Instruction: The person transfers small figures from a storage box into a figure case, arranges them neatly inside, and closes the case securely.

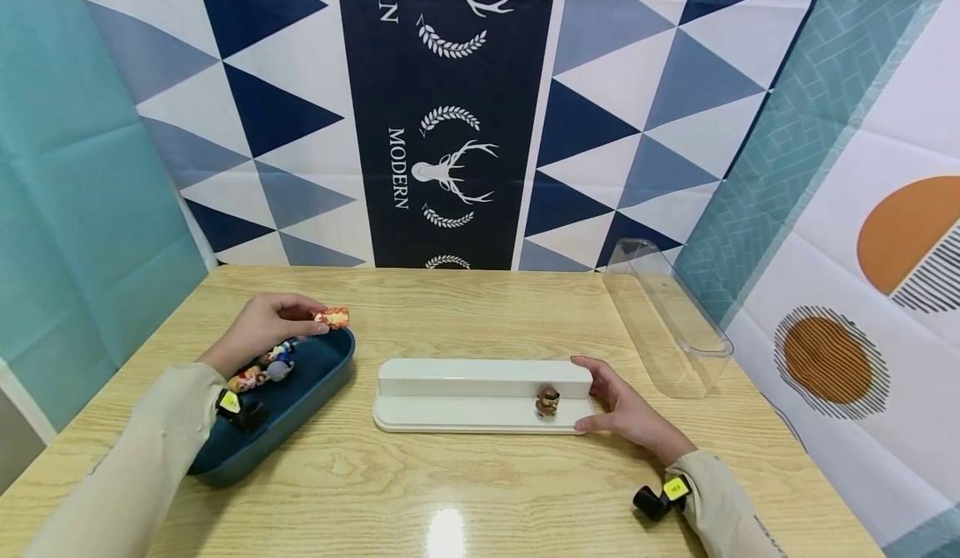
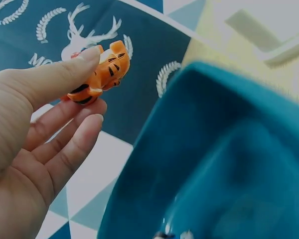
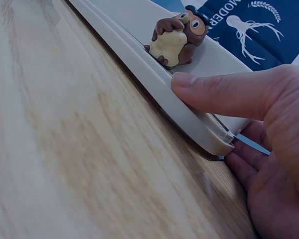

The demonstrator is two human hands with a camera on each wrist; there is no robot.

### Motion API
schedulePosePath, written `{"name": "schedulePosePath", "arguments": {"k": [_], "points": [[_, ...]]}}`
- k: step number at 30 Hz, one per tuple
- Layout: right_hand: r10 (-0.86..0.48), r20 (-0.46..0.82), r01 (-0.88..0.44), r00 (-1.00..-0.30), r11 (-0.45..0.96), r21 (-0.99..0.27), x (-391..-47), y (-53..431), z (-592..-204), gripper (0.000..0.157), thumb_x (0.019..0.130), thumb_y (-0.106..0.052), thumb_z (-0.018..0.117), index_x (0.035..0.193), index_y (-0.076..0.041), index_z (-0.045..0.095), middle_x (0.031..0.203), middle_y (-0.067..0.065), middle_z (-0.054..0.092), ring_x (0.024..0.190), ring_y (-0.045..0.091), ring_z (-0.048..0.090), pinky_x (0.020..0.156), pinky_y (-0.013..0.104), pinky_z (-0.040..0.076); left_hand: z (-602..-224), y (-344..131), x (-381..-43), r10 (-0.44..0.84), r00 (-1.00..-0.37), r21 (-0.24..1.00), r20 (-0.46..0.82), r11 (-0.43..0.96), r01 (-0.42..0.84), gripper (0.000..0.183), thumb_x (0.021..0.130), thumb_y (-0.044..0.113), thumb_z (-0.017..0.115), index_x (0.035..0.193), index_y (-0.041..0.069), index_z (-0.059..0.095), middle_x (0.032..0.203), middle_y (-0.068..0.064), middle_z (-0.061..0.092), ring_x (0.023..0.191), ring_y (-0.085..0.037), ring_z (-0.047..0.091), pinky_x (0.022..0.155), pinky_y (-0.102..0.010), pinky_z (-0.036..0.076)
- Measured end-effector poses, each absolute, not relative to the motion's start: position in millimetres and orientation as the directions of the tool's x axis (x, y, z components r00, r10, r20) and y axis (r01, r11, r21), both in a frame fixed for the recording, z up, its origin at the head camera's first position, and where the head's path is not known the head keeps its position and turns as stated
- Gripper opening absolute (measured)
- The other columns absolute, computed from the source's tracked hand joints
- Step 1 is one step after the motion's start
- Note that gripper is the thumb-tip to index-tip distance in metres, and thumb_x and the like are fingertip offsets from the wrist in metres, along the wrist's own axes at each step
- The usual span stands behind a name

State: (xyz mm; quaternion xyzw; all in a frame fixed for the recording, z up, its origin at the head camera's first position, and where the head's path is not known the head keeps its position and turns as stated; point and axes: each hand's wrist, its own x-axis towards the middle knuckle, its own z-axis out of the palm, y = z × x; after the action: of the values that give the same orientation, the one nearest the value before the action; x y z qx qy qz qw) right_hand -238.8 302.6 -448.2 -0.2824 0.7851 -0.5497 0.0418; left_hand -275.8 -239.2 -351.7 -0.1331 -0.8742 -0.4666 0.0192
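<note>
My left hand [image 1: 281,320] pinches an orange tiger figurine [image 2: 108,69] with black stripes between thumb and fingertips, above the far end of a dark blue bin [image 1: 311,408]. Several small figurines [image 1: 262,370] lie inside that bin, partly behind my wrist. A white stepped display base [image 1: 465,412] stands in the middle of the table. At its right end my right hand [image 1: 622,408] grips it, thumb on the front edge and fingers round the back. On the base's lower step, close to my right thumb, sits a brown owl figurine [image 3: 177,42] with a cream belly.
A clear plastic cover [image 1: 667,324] lies at the back right of the wooden table [image 1: 480,308]. Behind the table hangs a patterned cloth [image 1: 442,116] with triangles and deer heads. More cloths close off the left and right sides.
</note>
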Motion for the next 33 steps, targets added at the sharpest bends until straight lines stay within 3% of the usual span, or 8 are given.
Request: {"name": "schedulePosePath", "arguments": {"k": [5, 13, 19, 23, 30, 33], "points": [[-0.488, 0.243, -0.395, -0.838, 0.238, -0.887, -239, 303, -448, 0.091, 0.077, 0.003, 0.081, 0.149, 0.009, 0.025, 0.141, 0.031, 0.04, 0.117, 0.006, 0.052, 0.096, 0.017, 0.039, -345, -227, -273, 0.202, -0.967, 0.857, 0.152, 0.461, 0.231, 0.05, 0.086, 0.022, 0.081, 0.125, -0.004, 0.065, 0.107, -0.014, 0.07, 0.087, -0.015, 0.067, 0.073, -0.032, 0.058], [-0.484, 0.236, -0.389, -0.843, 0.245, -0.888, -240, 303, -449, 0.091, 0.077, 0.004, 0.081, 0.149, 0.009, 0.026, 0.141, 0.028, 0.042, 0.118, 0.005, 0.052, 0.097, 0.016, 0.039, -340, -205, -266, 0.213, -0.96, 0.915, 0.182, 0.321, 0.245, 0.042, 0.084, 0.008, 0.081, 0.116, -0.011, 0.062, 0.091, 0.0, 0.071, 0.077, -0.012, 0.067, 0.069, -0.032, 0.058], [-0.49, 0.243, -0.396, -0.837, 0.237, -0.887, -242, 304, -450, 0.091, 0.077, 0.003, 0.081, 0.149, 0.009, 0.025, 0.141, 0.03, 0.042, 0.117, 0.006, 0.052, 0.096, 0.017, 0.039, -340, -189, -263, 0.225, -0.96, 0.929, 0.165, 0.293, 0.228, 0.042, 0.083, 0.009, 0.082, 0.115, -0.01, 0.063, 0.093, -0.004, 0.072, 0.08, -0.014, 0.069, 0.073, -0.035, 0.059], [-0.488, 0.24, -0.392, -0.839, 0.237, -0.889, -242, 305, -451, 0.092, 0.077, 0.002, 0.082, 0.149, 0.008, 0.025, 0.141, 0.028, 0.042, 0.117, 0.006, 0.052, 0.096, 0.016, 0.039, -342, -178, -264, 0.254, -0.953, 0.923, 0.165, 0.3, 0.24, 0.043, 0.086, 0.008, 0.078, 0.122, -0.01, 0.064, 0.099, -0.008, 0.073, 0.077, -0.014, 0.068, 0.072, -0.036, 0.058], [-0.484, 0.244, -0.395, -0.84, 0.238, -0.887, -242, 307, -453, 0.094, 0.076, 0.002, 0.082, 0.15, 0.008, 0.026, 0.138, 0.01, 0.048, 0.117, 0.007, 0.053, 0.096, 0.016, 0.04, -348, -166, -265, 0.348, -0.923, 0.923, 0.162, 0.278, 0.267, 0.043, 0.094, 0.007, 0.068, 0.134, -0.006, 0.058, 0.128, -0.022, 0.063, 0.085, -0.015, 0.068, 0.081, -0.039, 0.057], [-0.489, 0.249, -0.4, -0.836, 0.23, -0.887, -242, 307, -453, 0.093, 0.076, 0.002, 0.082, 0.15, 0.008, 0.026, 0.139, 0.015, 0.048, 0.117, 0.006, 0.053, 0.096, 0.016, 0.039, -351, -161, -264, 0.381, -0.906, 0.919, 0.182, 0.261, 0.294, 0.043, 0.097, 0.006, 0.064, 0.136, -0.008, 0.055, 0.131, -0.026, 0.059, 0.09, -0.016, 0.069, 0.085, -0.037, 0.056]]}}
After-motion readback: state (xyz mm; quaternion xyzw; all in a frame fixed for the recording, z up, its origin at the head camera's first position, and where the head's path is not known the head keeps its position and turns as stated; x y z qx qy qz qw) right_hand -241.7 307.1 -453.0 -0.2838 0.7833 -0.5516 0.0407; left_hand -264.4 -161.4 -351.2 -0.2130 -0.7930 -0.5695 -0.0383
